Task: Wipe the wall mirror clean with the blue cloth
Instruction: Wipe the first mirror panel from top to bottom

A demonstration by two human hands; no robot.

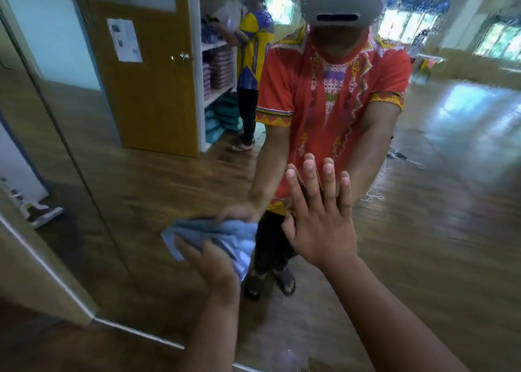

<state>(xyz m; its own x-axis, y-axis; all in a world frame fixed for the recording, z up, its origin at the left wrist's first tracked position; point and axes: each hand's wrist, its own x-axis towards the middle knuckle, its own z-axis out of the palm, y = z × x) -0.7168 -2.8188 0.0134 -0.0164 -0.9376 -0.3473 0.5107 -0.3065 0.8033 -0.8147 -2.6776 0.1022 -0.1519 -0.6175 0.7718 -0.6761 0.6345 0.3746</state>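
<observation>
The left hand [207, 254] presses a bunched blue cloth [222, 237] against the wall mirror [146, 191], low on the glass and left of centre; its grip is closed on the cloth, fingers curled into the folds, with loose fabric hanging down on the right. The right hand [318, 216] lies flat on the glass just right of the cloth, fingers spread and pointing up, holding nothing, its fingertips meeting their own reflection. Water droplets [423, 8] speckle the upper right part of the mirror. A pale frame edge [135, 332] runs along the mirror's bottom, above a wooden floor [56, 352]. In the reflection the person wears a red patterned shirt [284, 89] and a grey headset [342, 1]; a small mark near the headset's top is too blurred to read. Behind stands a wooden door [152, 89] with a sheet of paper [124, 40] fixed to it, its print too small to make out. Beside the door, white shelves [218, 70] hold stacked items, and a second person in a yellow and purple top [253, 44] stands at them.
</observation>
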